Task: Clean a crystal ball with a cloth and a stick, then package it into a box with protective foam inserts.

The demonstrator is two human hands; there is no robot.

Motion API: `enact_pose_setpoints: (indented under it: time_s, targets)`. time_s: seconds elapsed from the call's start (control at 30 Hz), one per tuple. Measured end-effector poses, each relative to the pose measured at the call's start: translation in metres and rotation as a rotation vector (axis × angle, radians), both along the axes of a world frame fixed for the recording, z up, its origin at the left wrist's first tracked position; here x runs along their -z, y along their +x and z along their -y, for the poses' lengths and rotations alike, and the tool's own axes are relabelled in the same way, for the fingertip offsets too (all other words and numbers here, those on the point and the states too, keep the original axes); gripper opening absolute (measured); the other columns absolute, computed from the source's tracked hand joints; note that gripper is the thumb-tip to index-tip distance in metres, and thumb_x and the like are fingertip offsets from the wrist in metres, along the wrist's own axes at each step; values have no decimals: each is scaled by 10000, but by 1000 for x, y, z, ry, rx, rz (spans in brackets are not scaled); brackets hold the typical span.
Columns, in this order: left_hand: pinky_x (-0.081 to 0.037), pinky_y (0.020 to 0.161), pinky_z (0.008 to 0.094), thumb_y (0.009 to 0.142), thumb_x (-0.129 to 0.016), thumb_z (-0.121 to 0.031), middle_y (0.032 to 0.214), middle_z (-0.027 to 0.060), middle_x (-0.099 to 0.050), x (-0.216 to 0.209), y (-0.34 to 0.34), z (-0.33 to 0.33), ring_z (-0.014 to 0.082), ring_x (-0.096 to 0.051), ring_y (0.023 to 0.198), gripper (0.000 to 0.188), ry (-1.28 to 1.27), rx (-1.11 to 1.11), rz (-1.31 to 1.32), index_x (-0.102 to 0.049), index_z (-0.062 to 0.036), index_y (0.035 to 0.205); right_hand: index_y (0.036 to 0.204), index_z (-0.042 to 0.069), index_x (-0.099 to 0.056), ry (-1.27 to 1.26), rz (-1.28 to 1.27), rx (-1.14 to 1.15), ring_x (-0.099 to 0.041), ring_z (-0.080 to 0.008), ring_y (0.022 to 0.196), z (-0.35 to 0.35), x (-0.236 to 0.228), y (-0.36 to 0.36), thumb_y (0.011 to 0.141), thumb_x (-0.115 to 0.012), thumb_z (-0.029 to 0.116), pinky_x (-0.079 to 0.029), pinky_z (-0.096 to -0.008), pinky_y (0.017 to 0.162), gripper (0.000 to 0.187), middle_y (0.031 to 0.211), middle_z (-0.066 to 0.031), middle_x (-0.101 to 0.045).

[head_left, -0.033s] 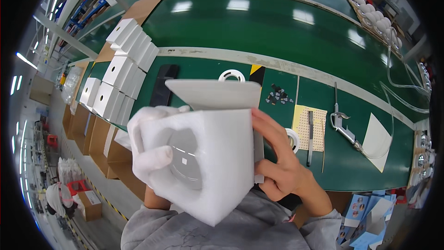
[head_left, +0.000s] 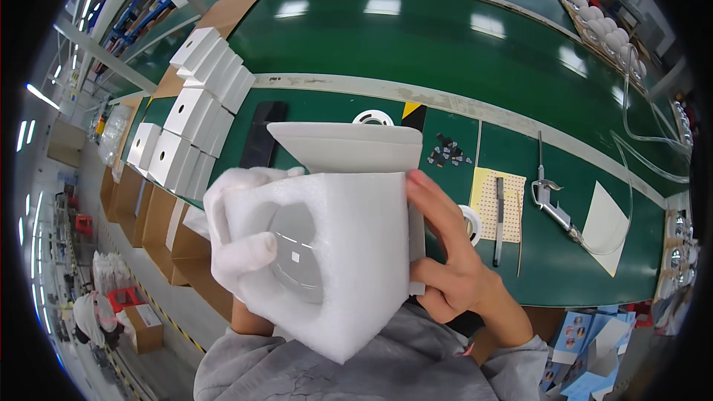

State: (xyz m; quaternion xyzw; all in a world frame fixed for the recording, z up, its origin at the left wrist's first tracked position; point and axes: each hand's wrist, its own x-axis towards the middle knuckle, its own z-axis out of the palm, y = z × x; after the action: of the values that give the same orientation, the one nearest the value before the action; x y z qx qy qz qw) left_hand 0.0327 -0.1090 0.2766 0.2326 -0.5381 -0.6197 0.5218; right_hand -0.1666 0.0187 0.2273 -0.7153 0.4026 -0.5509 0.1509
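A white foam block [head_left: 364,252] is held up close in front of me. In its rounded cutout sits a smooth, glossy pale-grey round thing [head_left: 299,277] with a small white square on it. My left hand [head_left: 234,230], in a white glove, grips the block's left side, its thumb bent into the cutout. Behind the foam, a white box [head_left: 356,145] has its flap standing up, and its right wall shows beside the block. My bare right hand [head_left: 457,271] clasps that right side, fingertips near the upper corner. How far the foam sits inside the box is hidden.
White boxes [head_left: 194,120] are stacked on the left of the green bench, near a black object [head_left: 264,134]. Small dark parts [head_left: 448,151], a pen [head_left: 498,221], a sticker sheet [head_left: 486,200], an air gun [head_left: 551,204] with a hose and tape rolls [head_left: 373,116] lie beyond my hands.
The box flap and the foam's top edge have risen very slightly. Both hands keep their grips.
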Motion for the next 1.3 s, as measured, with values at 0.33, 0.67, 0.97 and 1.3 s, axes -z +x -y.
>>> enact_pose_setpoints:
  time_s: [0.33,0.67,0.97,1.3]
  targets:
    - [-504,916,485,728,-790,-154,1165,238,-624,-10,7,26,378,-635,1012,319,-843,290,480,-725,-154,1040,797,-13,-634,43,151,-103,-95,-652,1446,0,1,1,649,-695,92,-142,-674,1151,191,1548,-465,-129]
    - [-376,1016,586,541,-890,-400,1216,76,-545,-27,6,19,351,-538,1178,566,-1217,286,1096,-721,-265,1064,935,29,-696,-179,271,3,-376,-651,1331,5,22,17,691,-745,80,-374,-648,1080,254,1505,-420,-283]
    - [-353,1049,622,612,-823,-433,1208,59,-600,-36,7,22,341,-541,1172,562,-1089,547,1261,-712,-212,1118,1015,62,-770,-132,48,116,-520,-615,1210,6,25,5,759,-837,338,-507,-635,971,382,1477,-291,-357]
    - [-379,1026,652,760,-752,-432,1219,118,-571,-8,45,38,314,-516,1235,418,-1136,508,559,-710,-142,1058,1389,234,-497,63,-1,226,-424,-655,1272,-11,35,15,757,-771,600,-435,-706,1000,780,1549,-380,-170]
